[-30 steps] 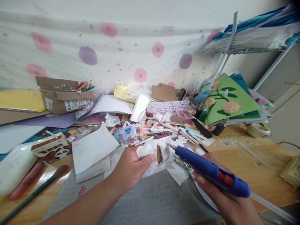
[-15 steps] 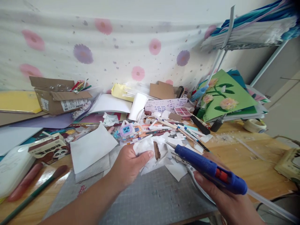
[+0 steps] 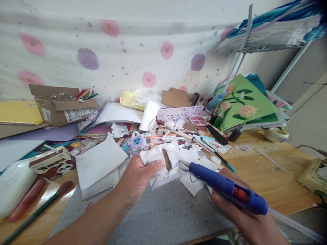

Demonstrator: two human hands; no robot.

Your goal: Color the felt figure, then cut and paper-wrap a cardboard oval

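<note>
My left hand (image 3: 138, 177) is closed on a crumpled white paper piece (image 3: 154, 153), thumb on top. A brown strip with a ragged edge (image 3: 167, 160) shows through a gap in the white layer. In my right hand (image 3: 237, 207) is a blue hot glue gun (image 3: 227, 185), with a clear glue stick (image 3: 293, 223) running out of its back end. The gun's metal nozzle points left, close to the right edge of the paper piece; whether it touches I cannot tell. Beneath both hands lies a grey cutting mat (image 3: 163, 217).
Pens and brushes (image 3: 201, 146) lie jumbled behind my hands. At the left are white sheets (image 3: 99, 160), a panda-printed box (image 3: 55, 161), a long brush (image 3: 43, 207) and a cardboard box (image 3: 63, 109). Green flower artwork (image 3: 245, 105) and a tape roll (image 3: 277, 134) are at the right.
The paper piece has turned slightly in my left hand and moved a little left, showing its brown strip more openly. The glue gun has shifted slightly left and down, its nozzle lower.
</note>
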